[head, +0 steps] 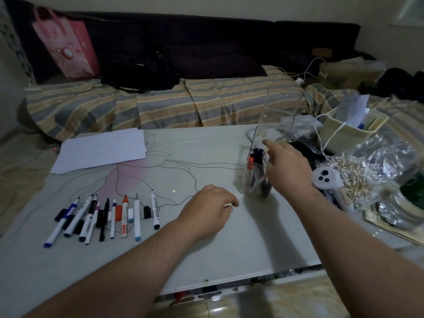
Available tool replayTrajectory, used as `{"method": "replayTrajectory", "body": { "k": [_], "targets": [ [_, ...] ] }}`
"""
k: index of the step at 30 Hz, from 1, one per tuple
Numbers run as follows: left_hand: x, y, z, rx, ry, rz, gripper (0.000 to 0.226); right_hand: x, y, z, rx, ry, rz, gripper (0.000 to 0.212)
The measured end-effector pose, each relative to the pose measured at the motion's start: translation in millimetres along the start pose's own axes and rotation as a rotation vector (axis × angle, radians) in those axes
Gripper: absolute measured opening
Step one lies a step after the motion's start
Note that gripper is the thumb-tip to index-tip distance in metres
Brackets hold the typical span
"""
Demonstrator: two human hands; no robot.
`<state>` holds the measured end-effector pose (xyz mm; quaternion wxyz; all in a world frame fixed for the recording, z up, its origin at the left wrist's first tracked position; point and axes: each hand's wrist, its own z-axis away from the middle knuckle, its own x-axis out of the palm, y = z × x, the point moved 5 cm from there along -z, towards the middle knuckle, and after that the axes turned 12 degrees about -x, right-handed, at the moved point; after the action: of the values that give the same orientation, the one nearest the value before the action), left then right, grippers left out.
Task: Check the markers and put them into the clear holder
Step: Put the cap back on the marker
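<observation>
- The markers (pixel 107 216) lie in a row on the surface (pixel 206 237), left of the clear holder (pixel 257 175), which already holds several.
- Light, stiff, smooth barrels: pinch mid-barrel.
- Left hand (pixel 210 207) rests curled, seemingly pinching something small and white; right hand (pixel 284 166) hovers relaxed at the holder.

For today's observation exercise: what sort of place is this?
Probably a home living room: a low table stands before a sofa with a striped cover, a pink bag and a charging cable on it.

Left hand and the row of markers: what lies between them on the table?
Head view: nothing. Only bare table top with its drawn line pattern separates the left hand from the nearest marker in the row.
</observation>
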<state>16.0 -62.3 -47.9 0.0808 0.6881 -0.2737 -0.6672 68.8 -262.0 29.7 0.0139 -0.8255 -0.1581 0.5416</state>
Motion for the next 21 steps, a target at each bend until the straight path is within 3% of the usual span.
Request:
{"method": "replayTrajectory", "body": {
  "k": [2,4,10,12,15,18,21],
  "targets": [
    [-10,-18,0,-0.045,0.028,-0.028,0.021,-1,-31,4,-0.114,0.065,-0.032,0.049],
    [-22,-46,-1,-0.111,0.055,-0.090,0.021,14,-70,9,-0.263,0.025,-0.082,0.041],
    [-75,-148,28,-0.517,0.206,-0.131,0.044,115,-170,54,-0.497,-0.561,-0.190,0.040],
    [-87,-172,40,-0.588,0.242,-0.136,0.043,135,-192,63,-0.539,-0.665,-0.181,0.045],
    [-94,-188,51,-0.617,0.232,-0.197,0.028,149,-215,65,-0.568,-0.716,-0.180,0.051],
    [-84,-183,54,-0.551,0.152,-0.290,0.029,159,-225,64,-0.592,-0.757,-0.171,0.052],
    [-72,-171,52,-0.489,0.075,-0.389,0.031,161,-225,61,-0.540,-0.693,-0.185,0.043]
  ]
}}
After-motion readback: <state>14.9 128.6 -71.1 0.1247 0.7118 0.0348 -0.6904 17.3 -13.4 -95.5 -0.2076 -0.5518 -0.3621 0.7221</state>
